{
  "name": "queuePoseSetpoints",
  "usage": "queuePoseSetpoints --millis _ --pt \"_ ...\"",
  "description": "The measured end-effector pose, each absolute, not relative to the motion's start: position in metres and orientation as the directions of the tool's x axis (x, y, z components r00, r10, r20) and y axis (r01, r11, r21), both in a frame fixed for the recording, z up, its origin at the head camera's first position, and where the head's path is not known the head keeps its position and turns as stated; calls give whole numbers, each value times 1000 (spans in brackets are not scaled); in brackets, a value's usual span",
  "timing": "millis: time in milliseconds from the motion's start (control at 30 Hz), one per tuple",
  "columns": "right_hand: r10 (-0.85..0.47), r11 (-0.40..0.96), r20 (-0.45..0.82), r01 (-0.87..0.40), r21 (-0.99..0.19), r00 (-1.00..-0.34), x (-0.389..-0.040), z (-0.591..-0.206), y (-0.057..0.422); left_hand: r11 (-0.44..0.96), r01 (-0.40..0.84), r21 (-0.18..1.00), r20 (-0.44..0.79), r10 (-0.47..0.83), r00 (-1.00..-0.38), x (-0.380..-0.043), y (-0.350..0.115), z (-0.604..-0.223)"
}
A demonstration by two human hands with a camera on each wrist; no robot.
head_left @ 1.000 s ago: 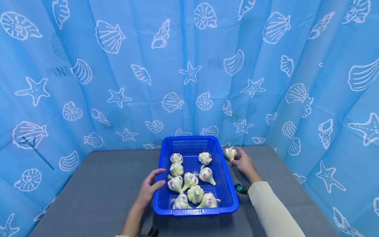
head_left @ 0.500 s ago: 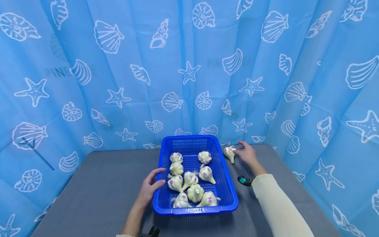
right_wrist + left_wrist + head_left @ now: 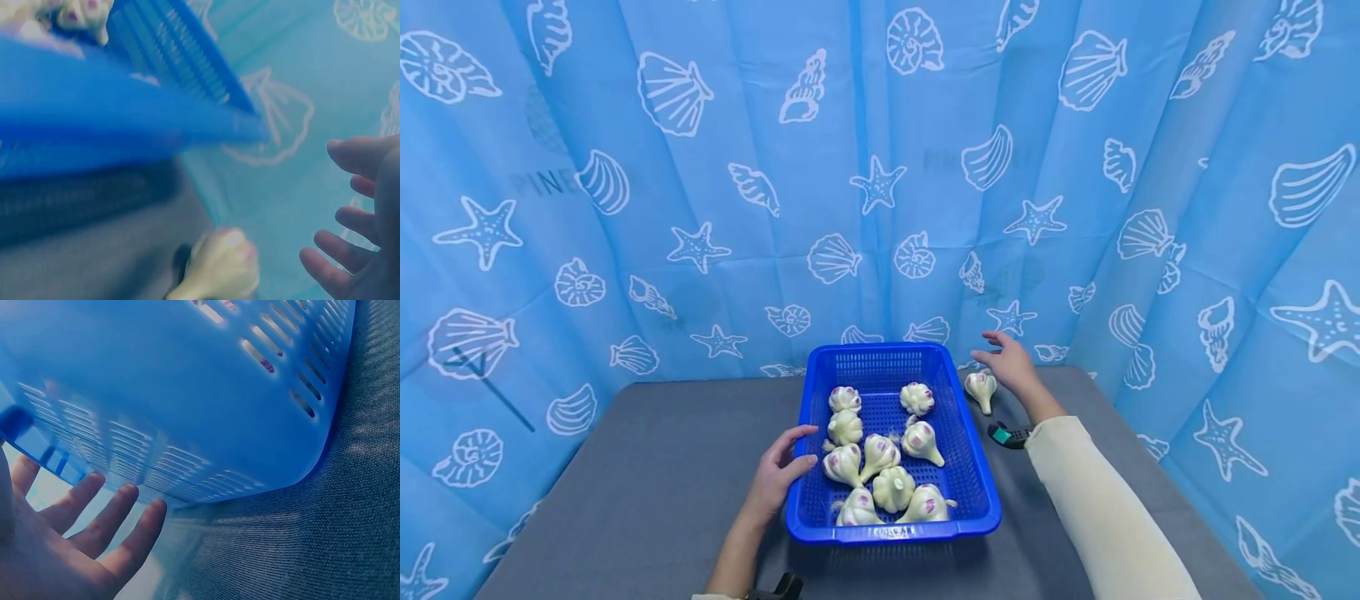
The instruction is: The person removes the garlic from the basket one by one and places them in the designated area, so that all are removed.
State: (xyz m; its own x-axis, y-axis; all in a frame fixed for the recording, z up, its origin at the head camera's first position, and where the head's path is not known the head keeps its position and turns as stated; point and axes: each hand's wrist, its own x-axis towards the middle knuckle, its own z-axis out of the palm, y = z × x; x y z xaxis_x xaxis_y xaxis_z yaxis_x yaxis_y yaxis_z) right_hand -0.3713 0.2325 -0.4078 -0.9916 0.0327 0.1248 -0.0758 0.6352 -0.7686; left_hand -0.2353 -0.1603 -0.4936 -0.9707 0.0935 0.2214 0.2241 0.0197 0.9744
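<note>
Watching my right hand (image 3: 1012, 367), fingers spread, I see a gap between it and the garlic bulb (image 3: 980, 391) below-left, near the tabletop (image 3: 692, 454)'s far edge; my left hand (image 3: 775, 477), fingers extended, touches the basket (image 3: 940, 529)'s rim.

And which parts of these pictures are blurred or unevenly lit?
Right wrist: the basket is smeared along its nearest side, and the lone garlic bulb looks soft; left wrist: the left hand is in shadow against pale glare; head: the bulbs in the basket look fairly clear.
</note>
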Motion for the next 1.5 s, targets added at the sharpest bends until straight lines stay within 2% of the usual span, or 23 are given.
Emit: queuePoseSetpoints --millis 533,833,1100,1500 --pt "-19 443 206 -192 -876 -978 -365 -378 177 43 216 975 212 86 -973 -234 -159 -492" --pt "-95 220 112 -131 -967 -989 -362 -375 152 44 219 975 216 80 -973 -233 -158 -490" --pt "-140 230 14 -46 -972 -990 -361 -386 138 50 211 976 206 86 -975 -234 -159 -491" --pt "-98 431 -75 26 -902 -992 -356 -407 120 54 198 979 194 71 -978 -234 -160 -492"
